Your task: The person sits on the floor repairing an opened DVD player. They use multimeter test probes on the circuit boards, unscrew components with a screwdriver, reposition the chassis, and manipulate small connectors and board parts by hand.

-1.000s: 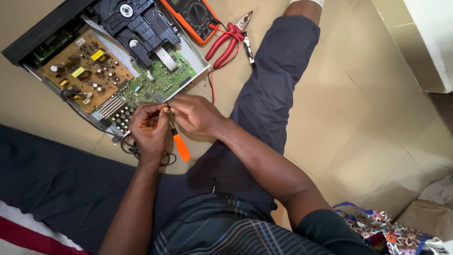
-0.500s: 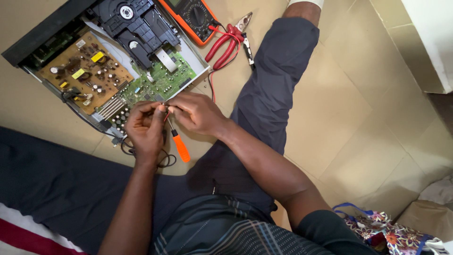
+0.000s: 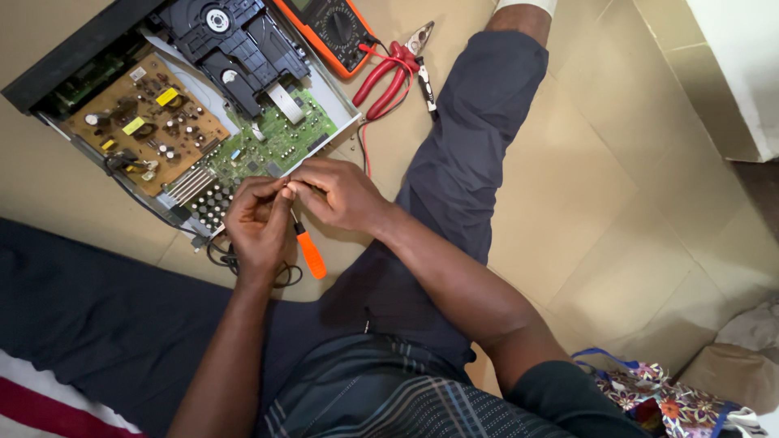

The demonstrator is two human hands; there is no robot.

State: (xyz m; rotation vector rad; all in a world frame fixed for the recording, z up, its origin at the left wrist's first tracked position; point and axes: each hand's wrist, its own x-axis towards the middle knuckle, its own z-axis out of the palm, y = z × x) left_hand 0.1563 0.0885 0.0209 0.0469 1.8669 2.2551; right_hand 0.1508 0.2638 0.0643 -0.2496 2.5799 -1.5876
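An opened disc player (image 3: 195, 113) lies on the tiled floor, showing a brown circuit board, a green circuit board and a black disc drive. My left hand (image 3: 258, 223) and my right hand (image 3: 337, 195) meet at its near edge, fingertips pinched together over something too small to make out. A screwdriver with an orange handle (image 3: 310, 253) hangs below the fingers, its shaft running up between both hands; which hand grips it I cannot tell. My right leg in dark trousers (image 3: 462, 162) stretches out beside the player.
An orange multimeter (image 3: 329, 28) and red-handled pliers (image 3: 389, 77) lie at the player's far side, with a red lead trailing toward me. A black cable (image 3: 231, 261) coils under my left wrist. A flowered bag (image 3: 657, 401) sits at the lower right.
Both hands stay at the player's near edge with only small finger shifts. The orange-handled screwdriver keeps its place below them.
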